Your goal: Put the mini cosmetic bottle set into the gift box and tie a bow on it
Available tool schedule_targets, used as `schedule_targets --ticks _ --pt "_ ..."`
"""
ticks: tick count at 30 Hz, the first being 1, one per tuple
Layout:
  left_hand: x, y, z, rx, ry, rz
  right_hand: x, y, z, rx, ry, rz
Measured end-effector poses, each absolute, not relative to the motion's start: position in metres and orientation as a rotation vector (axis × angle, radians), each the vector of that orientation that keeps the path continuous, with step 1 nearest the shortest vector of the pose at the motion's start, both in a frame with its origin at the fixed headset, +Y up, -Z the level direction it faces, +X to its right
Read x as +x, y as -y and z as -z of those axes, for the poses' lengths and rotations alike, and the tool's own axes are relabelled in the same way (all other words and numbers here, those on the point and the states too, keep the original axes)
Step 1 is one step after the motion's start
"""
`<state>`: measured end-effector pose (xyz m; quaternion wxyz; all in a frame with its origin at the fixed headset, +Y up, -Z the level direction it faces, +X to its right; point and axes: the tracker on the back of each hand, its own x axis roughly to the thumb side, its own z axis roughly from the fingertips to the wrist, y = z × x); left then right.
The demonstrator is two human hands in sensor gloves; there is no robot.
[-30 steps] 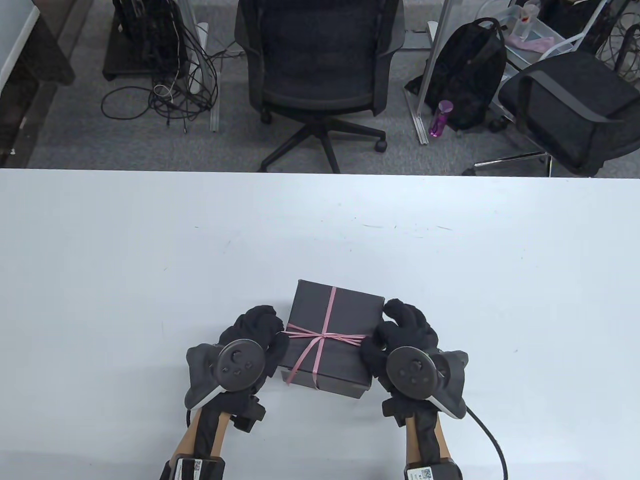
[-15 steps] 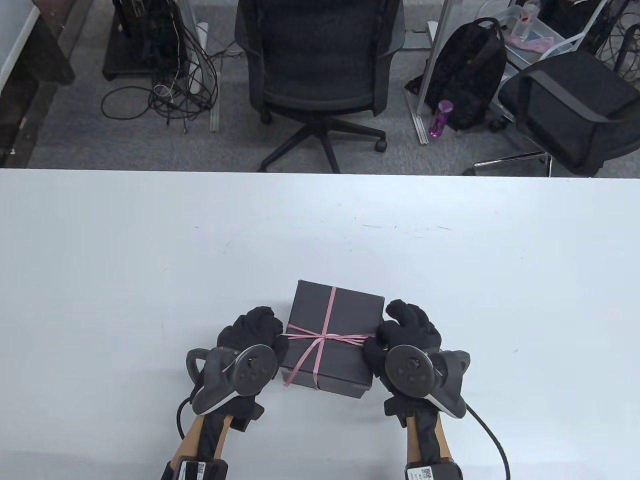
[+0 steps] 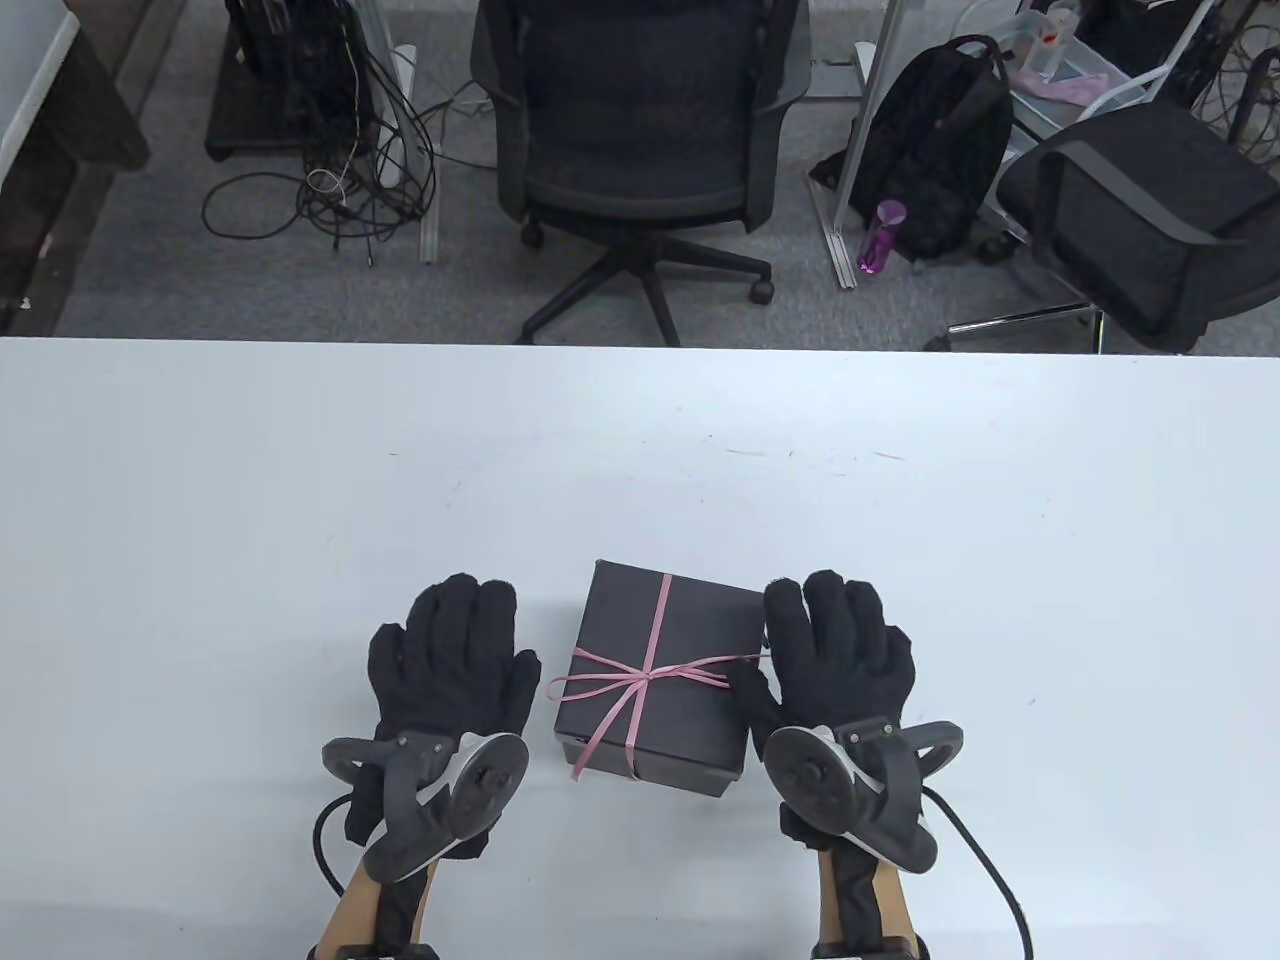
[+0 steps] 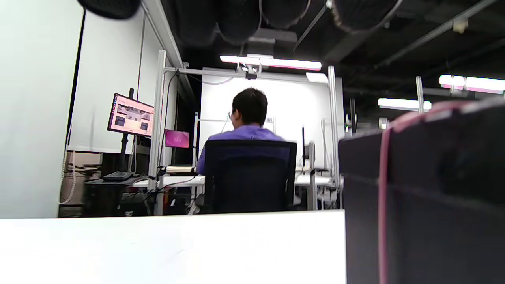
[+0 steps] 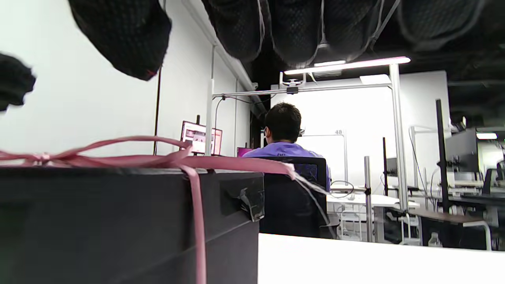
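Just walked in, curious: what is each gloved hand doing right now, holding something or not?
Left hand: open, fingers straight, flat beside the gift box, holding nothing.
Right hand: open, fingers straight, at the box's other side, holding nothing.

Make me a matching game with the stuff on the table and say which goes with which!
Things:
1. gift box
2. ribbon
3. left hand
4. right hand

Descriptions:
A. pink, tied in a bow on the lid
B. flat on the table, left of the box, fingers straight
C. dark grey, closed, sitting between the two hands
D. fingers straight, beside the box's right edge, near a loop of the bow

Pairs: 1-C, 2-A, 3-B, 4-D
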<state>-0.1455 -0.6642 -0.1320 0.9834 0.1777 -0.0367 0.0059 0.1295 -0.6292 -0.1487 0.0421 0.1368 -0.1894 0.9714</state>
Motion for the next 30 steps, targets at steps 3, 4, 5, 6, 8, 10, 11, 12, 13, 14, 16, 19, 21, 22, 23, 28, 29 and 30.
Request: schedule_targets --ticks 3,4,5,6,8,10,11,12,13,14,16,19,21,22,23,28,29,30 --pt "-0.142 0.669 0.134 0.319 0.085 0.031 0.124 0.632 0.15 0.486 0.474 -3.029" --pt "-0.141 0.67 0.134 0.32 0.09 0.035 0.123 0.633 0.15 0.495 0.417 -3.046" --pt "-0.14 0.67 0.135 0.314 0.096 0.038 0.121 0.634 0.151 0.503 0.369 -3.062" --pt "-0.14 0.67 0.135 0.308 0.1 0.037 0.121 0.635 0.151 0.506 0.352 -3.067" --pt "-0.139 0.671 0.136 0.301 0.102 0.03 0.12 0.636 0.152 0.505 0.36 -3.068" --pt "-0.139 0.671 0.136 0.298 0.104 0.018 0.119 0.636 0.152 0.51 0.359 -3.066" --pt "-0.139 0.671 0.136 0.296 0.104 0.015 0.119 0.636 0.152 0.511 0.351 -3.066" --pt "-0.14 0.671 0.136 0.294 0.104 0.007 0.119 0.637 0.152 0.513 0.345 -3.065" --pt "-0.14 0.672 0.136 0.294 0.104 -0.002 0.118 0.637 0.152 0.516 0.344 -3.061" --pt "-0.14 0.672 0.136 0.291 0.104 -0.008 0.118 0.637 0.152 0.519 0.344 -3.059" --pt "-0.14 0.673 0.137 0.279 0.099 -0.023 0.117 0.637 0.152 0.524 0.339 -3.056" --pt "-0.14 0.674 0.137 0.265 0.099 -0.034 0.116 0.638 0.152 0.527 0.341 -3.054" --pt "-0.14 0.674 0.137 0.26 0.097 -0.032 0.116 0.638 0.152 0.527 0.337 -3.048" --pt "-0.14 0.674 0.138 0.256 0.095 -0.026 0.116 0.639 0.152 0.526 0.332 -3.044" --pt "-0.14 0.674 0.138 0.255 0.095 -0.025 0.116 0.639 0.152 0.524 0.33 -3.042" --pt "-0.139 0.674 0.139 0.238 0.093 -0.029 0.117 0.639 0.153 0.518 0.321 -3.033" --pt "-0.139 0.674 0.139 0.235 0.092 -0.028 0.117 0.639 0.153 0.518 0.321 -3.031" --pt "-0.139 0.674 0.139 0.231 0.09 -0.027 0.117 0.639 0.153 0.518 0.32 -3.028"
